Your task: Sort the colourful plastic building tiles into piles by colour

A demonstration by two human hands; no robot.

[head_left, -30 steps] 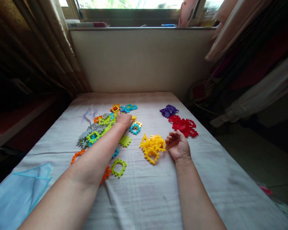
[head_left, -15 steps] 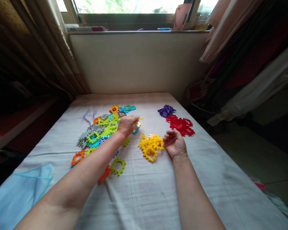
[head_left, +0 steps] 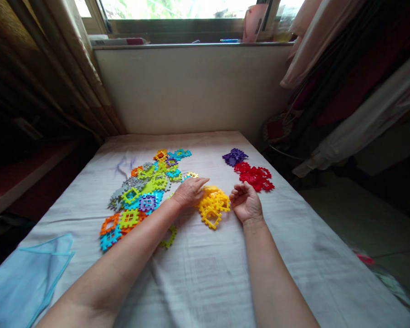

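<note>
My left hand (head_left: 190, 191) reaches over the left edge of a heap of yellow interlocking plastic tiles (head_left: 212, 213). Its fingers are stretched out, and no piece shows in them. Just right of that heap, my right hand (head_left: 247, 203) rests palm up on the cloth, fingers loosely curled and holding nothing I can see. Beyond it lie a pile of red tiles (head_left: 253, 176) and a purple pile (head_left: 234, 157). Left of my left hand spreads a mixed group with grey tiles (head_left: 118, 199), lime-green tiles (head_left: 129, 218), a lilac window tile (head_left: 147, 202) and blue tiles (head_left: 110, 238).
A pale sheet (head_left: 205, 282) covers the surface. Folded light-blue cloth (head_left: 27, 278) lies at the front left. A low wall (head_left: 191, 86) closes off the far side, with a pink cup (head_left: 253, 23) on the sill. Curtains (head_left: 89, 86) hang left; hanging clothes (head_left: 331, 150) are at right.
My left hand has moved right and nearer, from above the mixed tiles to the yellow heap. The yellow tile it pinched is no longer in its fingers. My right hand has stayed put.
</note>
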